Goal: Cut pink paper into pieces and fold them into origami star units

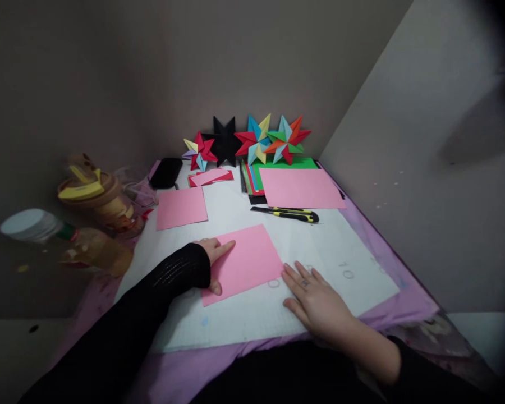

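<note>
Left hand [214, 257] lies palm down, index finger [226, 247] extended, thumb [215, 288] spread; black-sleeved arm [130, 314] crosses near edge of the bench [412, 300]. Right hand [317, 300] rests palm down, fingers [293, 286] slightly parted, wrist [356, 335] bare.

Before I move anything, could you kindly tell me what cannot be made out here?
All in the head view:
Stack of coloured paper: lower sheets' extent, covered by the pink rectangular sheet.
Left hand: palm, hidden by the hand's own back and the black knit sleeve.
Pencilled mark on the white board: partly covered by the right hand.
White-lidded clear bottle: any print, blurred.
</note>
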Action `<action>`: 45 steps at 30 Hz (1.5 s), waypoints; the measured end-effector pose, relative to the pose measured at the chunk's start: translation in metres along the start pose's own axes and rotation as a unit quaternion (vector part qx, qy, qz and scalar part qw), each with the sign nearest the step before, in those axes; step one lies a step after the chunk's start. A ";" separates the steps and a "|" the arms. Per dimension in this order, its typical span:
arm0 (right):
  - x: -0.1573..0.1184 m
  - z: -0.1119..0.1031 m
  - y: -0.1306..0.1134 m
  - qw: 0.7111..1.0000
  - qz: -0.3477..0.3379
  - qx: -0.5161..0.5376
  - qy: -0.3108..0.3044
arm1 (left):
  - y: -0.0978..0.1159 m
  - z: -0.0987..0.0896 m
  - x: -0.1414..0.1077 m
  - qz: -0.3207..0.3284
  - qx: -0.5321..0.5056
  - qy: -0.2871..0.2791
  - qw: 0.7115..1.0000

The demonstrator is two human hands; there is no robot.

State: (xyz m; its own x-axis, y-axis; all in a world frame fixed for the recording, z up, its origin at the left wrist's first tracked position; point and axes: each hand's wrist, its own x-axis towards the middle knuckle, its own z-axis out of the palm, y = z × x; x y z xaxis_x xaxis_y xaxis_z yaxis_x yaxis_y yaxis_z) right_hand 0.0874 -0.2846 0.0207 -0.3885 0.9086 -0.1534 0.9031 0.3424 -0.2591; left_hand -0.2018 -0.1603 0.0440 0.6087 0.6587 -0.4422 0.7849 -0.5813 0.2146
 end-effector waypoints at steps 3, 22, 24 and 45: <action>0.013 -0.019 0.007 0.995 0.005 0.091 0.043 | -0.001 0.007 -0.006 0.024 0.005 0.048 0.999; 0.144 -0.058 0.007 0.815 0.029 0.576 0.049 | -0.040 0.017 -0.004 -0.162 -0.280 0.493 0.808; 0.153 -0.057 0.008 0.799 0.000 0.591 0.110 | -0.042 0.014 -0.003 -0.147 -0.421 0.530 0.721; 0.166 -0.022 0.018 0.731 0.068 0.671 0.098 | -0.025 -0.013 -0.025 -0.106 -0.581 0.480 0.649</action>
State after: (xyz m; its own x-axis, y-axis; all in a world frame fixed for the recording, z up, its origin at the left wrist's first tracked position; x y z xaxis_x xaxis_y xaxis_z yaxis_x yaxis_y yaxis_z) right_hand 0.0434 -0.1218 0.0112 -0.1581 0.9745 -0.1593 -0.1141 -0.1783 -0.9773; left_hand -0.2346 -0.1558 0.0612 -0.1738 0.9831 0.0571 0.0805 -0.0436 0.9958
